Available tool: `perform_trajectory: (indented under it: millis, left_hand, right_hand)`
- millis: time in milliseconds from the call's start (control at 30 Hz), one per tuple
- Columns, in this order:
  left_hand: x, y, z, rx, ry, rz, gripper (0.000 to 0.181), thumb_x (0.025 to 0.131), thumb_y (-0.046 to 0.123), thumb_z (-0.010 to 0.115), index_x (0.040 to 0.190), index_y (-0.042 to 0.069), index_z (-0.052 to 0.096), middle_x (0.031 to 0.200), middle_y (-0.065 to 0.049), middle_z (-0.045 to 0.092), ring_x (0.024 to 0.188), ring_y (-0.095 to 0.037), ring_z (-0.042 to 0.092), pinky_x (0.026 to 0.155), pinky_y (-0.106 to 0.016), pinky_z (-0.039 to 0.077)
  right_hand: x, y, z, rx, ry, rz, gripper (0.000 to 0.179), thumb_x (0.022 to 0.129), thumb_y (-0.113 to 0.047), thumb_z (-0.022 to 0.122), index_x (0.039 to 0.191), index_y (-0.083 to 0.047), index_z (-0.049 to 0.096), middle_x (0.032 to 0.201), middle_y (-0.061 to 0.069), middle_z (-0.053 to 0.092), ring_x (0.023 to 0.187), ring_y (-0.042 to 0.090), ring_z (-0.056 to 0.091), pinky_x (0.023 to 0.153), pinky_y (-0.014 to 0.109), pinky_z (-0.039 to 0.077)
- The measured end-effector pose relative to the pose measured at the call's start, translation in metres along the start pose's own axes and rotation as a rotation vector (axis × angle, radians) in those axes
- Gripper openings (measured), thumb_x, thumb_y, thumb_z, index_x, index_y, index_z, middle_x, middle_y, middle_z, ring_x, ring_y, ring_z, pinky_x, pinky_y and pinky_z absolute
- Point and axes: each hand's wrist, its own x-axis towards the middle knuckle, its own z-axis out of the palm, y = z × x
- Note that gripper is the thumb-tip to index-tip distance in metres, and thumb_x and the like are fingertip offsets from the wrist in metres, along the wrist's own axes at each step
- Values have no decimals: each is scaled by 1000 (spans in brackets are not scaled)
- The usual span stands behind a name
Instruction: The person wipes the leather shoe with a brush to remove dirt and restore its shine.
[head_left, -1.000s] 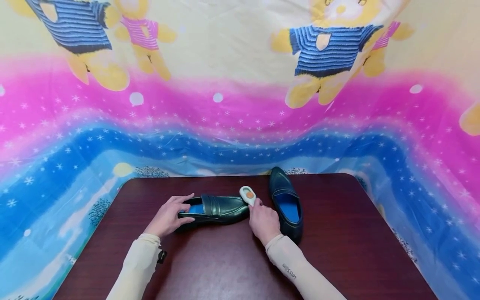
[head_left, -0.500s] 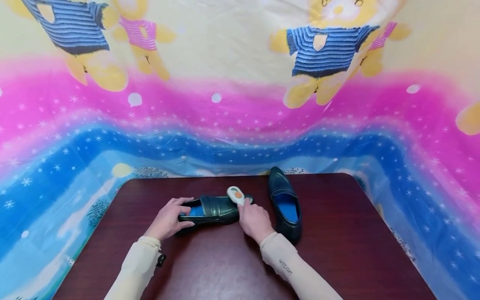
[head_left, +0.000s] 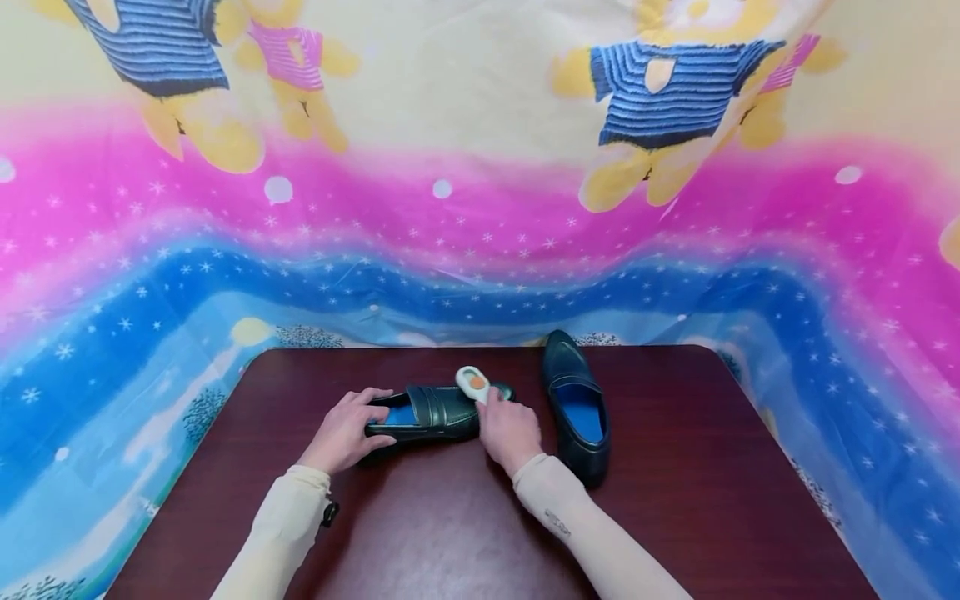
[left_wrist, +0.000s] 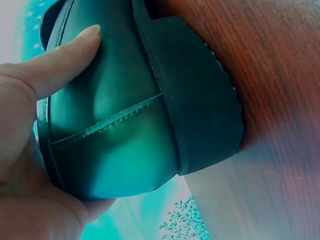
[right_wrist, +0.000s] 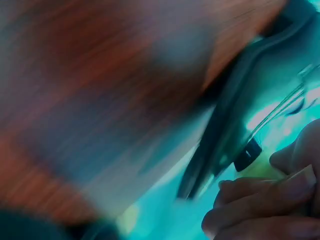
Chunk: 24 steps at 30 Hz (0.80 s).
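Note:
A dark green leather loafer (head_left: 442, 408) with a blue insole lies across the table, toe to the right. My left hand (head_left: 348, 429) grips its heel end, fingers at the opening; in the left wrist view the thumb (left_wrist: 70, 62) presses the shoe's side above the heel (left_wrist: 205, 105). My right hand (head_left: 512, 433) holds a small white shoe brush (head_left: 471, 382) with an orange button, its head over the loafer's toe part. A dark block (right_wrist: 247, 156), apparently the brush's working end, shows near the curled fingers (right_wrist: 260, 205) in the right wrist view. Where it meets the leather is unclear.
The matching loafer (head_left: 577, 408) stands to the right of my right hand, toe toward the back edge. The dark red-brown table (head_left: 435, 533) has rounded back corners. A bear-patterned cloth (head_left: 465, 208) hangs behind and around it.
The right hand has carried the brush left from the toe tip to the upper toe area, then stayed about there. The left hand keeps its grip; the head view has shifted slightly.

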Motion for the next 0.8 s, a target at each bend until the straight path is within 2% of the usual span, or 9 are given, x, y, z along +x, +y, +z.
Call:
perform_trajectory:
  millis: [133, 333, 433, 500, 567, 633, 700, 767, 800]
  left_hand:
    - [1, 3, 0, 3, -9, -5, 47, 82, 27, 89, 68, 24, 44, 143, -8, 61, 112, -33, 58, 77, -41, 47]
    - [-1, 5, -2, -2, -14, -31, 44, 81, 32, 90, 71, 22, 49, 144, -8, 61, 111, -31, 58, 78, -42, 47]
    - [-2, 4, -7, -109, -32, -96, 31, 84, 42, 86, 92, 23, 63, 144, -6, 61, 117, -32, 60, 89, -50, 52]
    - [-2, 1, -12, -192, -40, -162, 35, 90, 43, 80, 113, 21, 66, 143, -6, 62, 123, -33, 60, 97, -56, 52]
    - [1, -2, -17, -223, -65, -239, 39, 97, 38, 74, 128, 18, 64, 141, -9, 64, 117, -32, 63, 94, -56, 53]
    - [6, -4, -21, -190, -105, -314, 38, 100, 30, 69, 135, 16, 64, 132, -11, 68, 102, -29, 66, 84, -52, 55]
    - [13, -5, -22, -92, -129, -351, 33, 100, 23, 68, 132, 15, 68, 126, -13, 71, 90, -28, 67, 74, -48, 55]
    - [19, -4, -20, 6, -114, -363, 27, 98, 19, 70, 124, 16, 74, 115, -12, 75, 76, -24, 63, 63, -43, 51]
    - [21, -2, -18, 45, -79, -363, 24, 97, 18, 71, 120, 16, 76, 109, -11, 77, 73, -25, 63, 61, -43, 51]
  right_hand:
    - [-5, 21, -5, -61, 73, 88, 32, 103, -29, 65, 97, 0, 56, 60, 16, 61, 51, 33, 61, 47, 45, 50]
    - [-3, 31, -12, -25, 25, 103, 33, 104, -30, 62, 100, 2, 57, 62, 15, 62, 49, 32, 59, 46, 43, 50]
    - [-2, 31, -12, -11, -19, 118, 33, 105, -31, 61, 100, 1, 56, 64, 16, 63, 50, 32, 59, 47, 45, 50]
    - [-1, 32, -11, -7, -50, 135, 33, 106, -32, 59, 101, 0, 56, 66, 16, 64, 52, 33, 59, 48, 45, 51]
    - [0, 32, -11, 3, -68, 144, 33, 106, -32, 58, 101, 0, 56, 69, 17, 66, 53, 33, 60, 50, 46, 51]
    - [2, 33, -11, 10, -76, 146, 33, 107, -33, 58, 100, -1, 55, 70, 17, 66, 54, 33, 60, 50, 45, 51]
    - [3, 32, -11, 19, -66, 138, 32, 107, -33, 57, 98, -2, 55, 71, 18, 67, 55, 34, 61, 52, 46, 52]
    - [6, 28, -14, 41, -66, 130, 33, 107, -33, 56, 98, -2, 55, 71, 18, 66, 56, 34, 62, 53, 46, 53]
    - [7, 24, -15, 57, -71, 122, 33, 107, -33, 56, 98, -2, 56, 72, 17, 66, 57, 34, 62, 54, 47, 53]
